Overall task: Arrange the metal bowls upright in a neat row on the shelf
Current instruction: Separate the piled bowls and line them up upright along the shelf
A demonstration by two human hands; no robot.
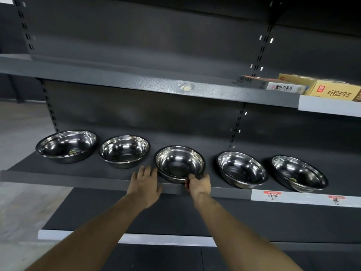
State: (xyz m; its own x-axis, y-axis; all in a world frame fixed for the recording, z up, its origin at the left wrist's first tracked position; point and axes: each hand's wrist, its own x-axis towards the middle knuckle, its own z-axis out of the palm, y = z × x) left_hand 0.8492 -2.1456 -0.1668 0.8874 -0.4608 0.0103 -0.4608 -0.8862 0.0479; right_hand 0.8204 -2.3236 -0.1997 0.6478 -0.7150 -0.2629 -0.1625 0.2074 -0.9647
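Note:
Several shiny metal bowls stand upright in a row on the dark grey shelf (82,174). The leftmost bowl (66,146) is the largest, and a second bowl (124,151) sits beside it. The middle bowl (179,163) is nearest the front edge and tilts slightly toward me. My right hand (198,183) pinches its near rim. My left hand (145,182) hovers just left of that bowl with fingers spread, holding nothing. Two more bowls (242,169) (298,173) stand to the right.
The upper shelf (136,83) overhangs the bowls and carries cardboard boxes (332,90) and a flat white box (283,87) at the right. White price strips with red labels (272,194) line the shelf front at the right. A lower shelf (136,218) sits beneath.

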